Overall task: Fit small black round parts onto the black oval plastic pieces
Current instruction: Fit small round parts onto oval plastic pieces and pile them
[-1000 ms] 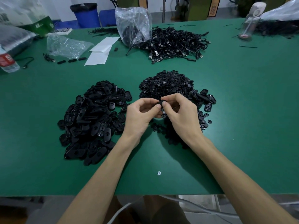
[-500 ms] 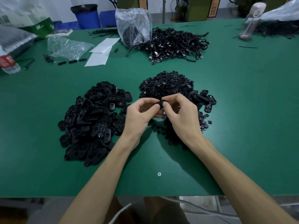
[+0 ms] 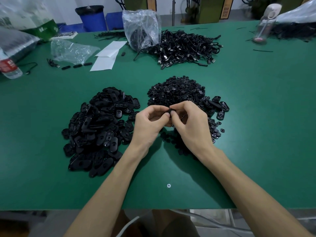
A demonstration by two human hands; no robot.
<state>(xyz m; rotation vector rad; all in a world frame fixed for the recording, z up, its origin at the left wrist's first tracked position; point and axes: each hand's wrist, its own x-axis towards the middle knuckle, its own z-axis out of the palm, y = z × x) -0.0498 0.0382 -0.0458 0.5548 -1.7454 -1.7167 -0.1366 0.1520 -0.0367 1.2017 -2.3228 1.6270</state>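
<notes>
Oval pieces pile (image 3: 100, 130) left of round parts pile (image 3: 177, 93); cable heap (image 3: 186, 48) behind; hands (image 3: 171, 124) between piles.

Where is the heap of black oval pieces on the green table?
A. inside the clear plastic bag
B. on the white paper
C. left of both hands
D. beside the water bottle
C: the heap of oval pieces lies on the table left of the left hand, which pinches a black piece together with the right hand.
</notes>
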